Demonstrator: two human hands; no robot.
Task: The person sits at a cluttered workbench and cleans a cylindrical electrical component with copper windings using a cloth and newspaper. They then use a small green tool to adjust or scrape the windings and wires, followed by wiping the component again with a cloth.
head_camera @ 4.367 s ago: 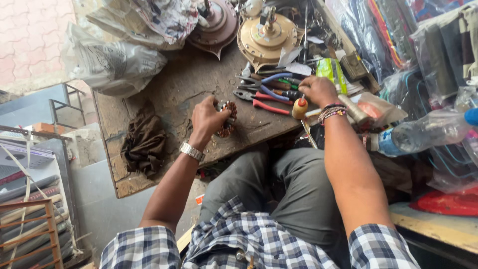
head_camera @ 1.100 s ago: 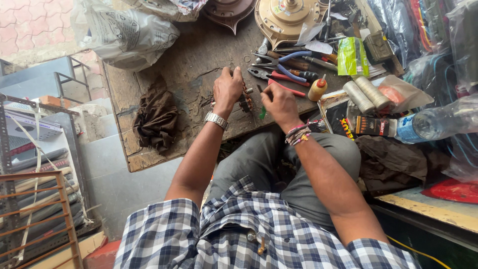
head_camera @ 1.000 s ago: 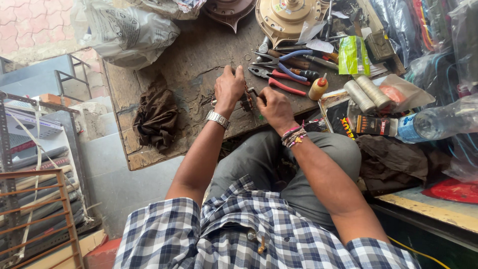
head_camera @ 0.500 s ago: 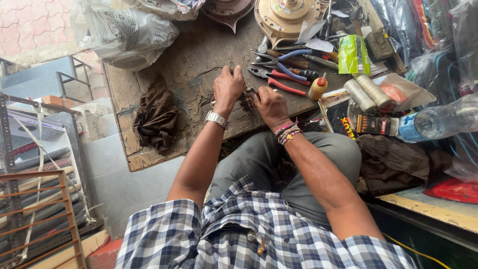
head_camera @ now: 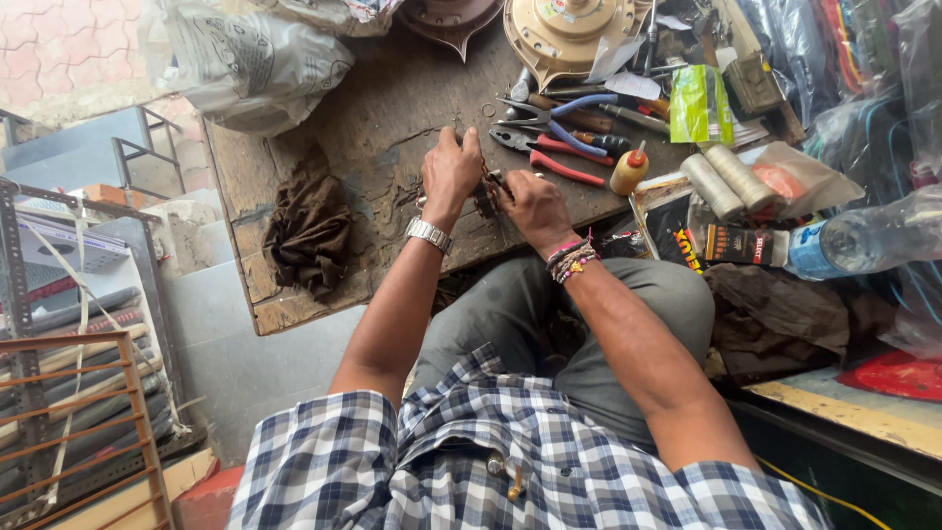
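Person is sitting at a worn wooden counter (head_camera: 294, 304), knees under its near edge, both forearms reaching forward so the work sits over the board rather than over the lap.

Left hand (head_camera: 451, 172), wristwatch on the wrist, is closing around a small dark metal part (head_camera: 486, 194) from the left side, fingers curled over it; this looks like the steadying grip. Right hand (head_camera: 530, 204), thread bands at the wrist, is closing on the same part from the right, thumb side pressing in toward the left hand. Part is being held between the two hands just above the counter, near its front edge; mostly hidden by fingers, so its exact shape cannot be told.

Left of the hands a brown rag (head_camera: 309, 221) is lying crumpled on the board, within easy reach for wiping. Just beyond the right hand, pliers (head_camera: 549, 157) with red and blue grips are lying in a loose pile, handles toward the person. An orange-capped bottle (head_camera: 628, 172) is standing upright beside them. Two pale spools (head_camera: 721, 182) are lying further right.

At the far edge, a cream motor housing (head_camera: 569, 34) is resting flat, and a plastic bag (head_camera: 245, 64) is slumping at far left.
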